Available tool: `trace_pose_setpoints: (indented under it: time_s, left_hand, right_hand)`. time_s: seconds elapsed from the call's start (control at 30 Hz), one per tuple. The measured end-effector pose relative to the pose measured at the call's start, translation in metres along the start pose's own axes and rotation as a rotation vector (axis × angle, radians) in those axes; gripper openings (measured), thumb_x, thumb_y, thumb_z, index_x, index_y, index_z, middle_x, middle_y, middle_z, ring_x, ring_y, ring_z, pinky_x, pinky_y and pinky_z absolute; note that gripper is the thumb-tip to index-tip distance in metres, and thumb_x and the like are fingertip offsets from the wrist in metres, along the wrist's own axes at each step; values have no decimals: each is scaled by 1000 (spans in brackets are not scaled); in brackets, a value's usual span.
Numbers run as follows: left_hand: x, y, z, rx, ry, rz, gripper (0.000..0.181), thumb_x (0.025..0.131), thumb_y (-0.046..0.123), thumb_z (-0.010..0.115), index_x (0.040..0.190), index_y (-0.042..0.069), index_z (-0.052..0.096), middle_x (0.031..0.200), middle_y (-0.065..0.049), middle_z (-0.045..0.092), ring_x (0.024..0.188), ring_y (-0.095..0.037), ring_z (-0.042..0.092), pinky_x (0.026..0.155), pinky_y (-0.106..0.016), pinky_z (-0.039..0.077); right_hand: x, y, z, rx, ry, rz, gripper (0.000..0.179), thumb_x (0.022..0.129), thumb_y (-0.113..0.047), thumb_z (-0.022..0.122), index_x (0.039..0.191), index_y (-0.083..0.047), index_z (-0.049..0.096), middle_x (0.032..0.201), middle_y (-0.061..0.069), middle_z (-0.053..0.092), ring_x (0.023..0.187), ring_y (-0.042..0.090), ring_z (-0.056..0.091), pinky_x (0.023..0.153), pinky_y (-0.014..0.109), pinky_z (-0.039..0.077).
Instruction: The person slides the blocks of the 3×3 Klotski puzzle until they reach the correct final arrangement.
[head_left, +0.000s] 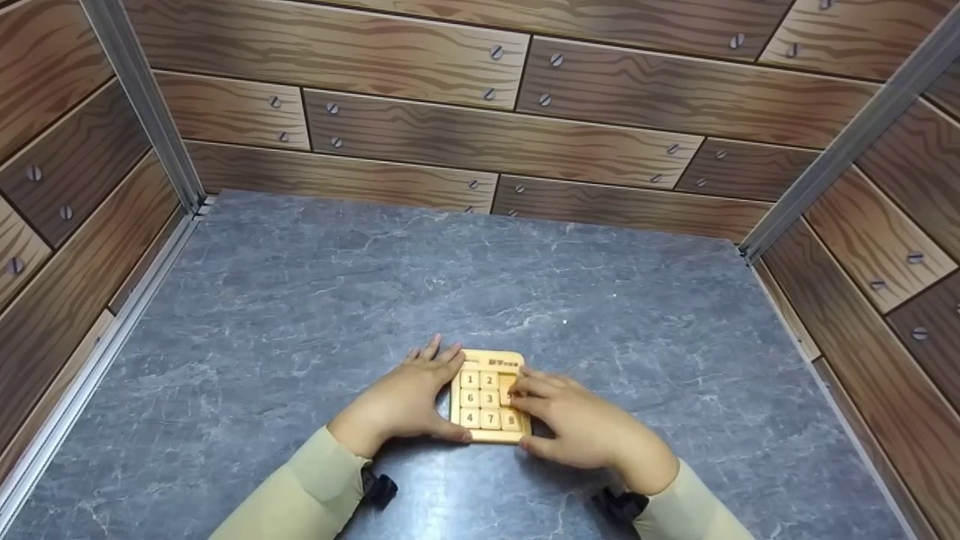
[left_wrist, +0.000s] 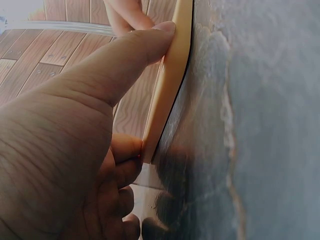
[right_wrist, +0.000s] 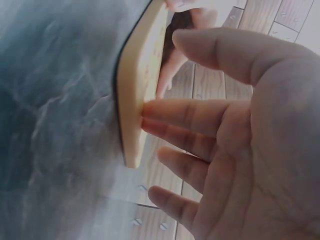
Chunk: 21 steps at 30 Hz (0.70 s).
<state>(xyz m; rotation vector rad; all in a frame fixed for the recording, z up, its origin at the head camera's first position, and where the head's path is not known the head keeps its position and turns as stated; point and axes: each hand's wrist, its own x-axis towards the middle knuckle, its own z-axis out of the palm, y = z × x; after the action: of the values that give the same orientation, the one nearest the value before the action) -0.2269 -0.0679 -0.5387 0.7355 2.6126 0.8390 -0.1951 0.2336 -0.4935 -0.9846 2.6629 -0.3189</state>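
Note:
A yellow wooden number slide puzzle lies flat on the table, its numbered tiles facing up. The tiles 1, 2, 6, 3, 4, 7 and 8 are readable; another is partly covered by fingers. A bare slot shows at the top right of the grid. My left hand holds the frame at its left side, thumb at the lower edge and index finger near the upper corner. Fingertips of my right hand touch the right column of tiles. In the right wrist view, those fingers extend fairly straight and the thumb is apart from the puzzle.
The table has a dark grey-blue marbled top. Wood-patterned panels wall it in at the back and both sides, with metal rails at the corners. Black straps sit at both wrists.

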Motion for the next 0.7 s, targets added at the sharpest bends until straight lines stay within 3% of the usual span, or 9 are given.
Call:
trace_pose_setpoints:
  time_s: [0.13,0.33,0.7]
  left_hand:
    - [0,0,-1,2,1,1,131,78,67,96,178,10,33,190,-4,23,180,-36,8,147,-60,11]
    - [-1,0,0,6,4,2,131,78,67,96,178,9,34,190,-5,23,179,-38,10,147,-61,12]
    - [0,0,0,14,-3,1,129,79,67,95,177,8,35,190,-5,24,180,-38,10,147,-61,13]
  right_hand:
    - [-2,-4,-4,5,-16,-21,61,105,-42,76,154,-6,70,172,11,58,166,39,47,140,65,34]
    - [3,-3,2,-6,45,-49,59,106,-40,75,155,-8,69,169,9,60,167,37,46,141,61,35]
    - [8,0,13,54,-21,-52,82,109,-55,68,176,-16,43,188,0,32,177,38,25,143,67,22]
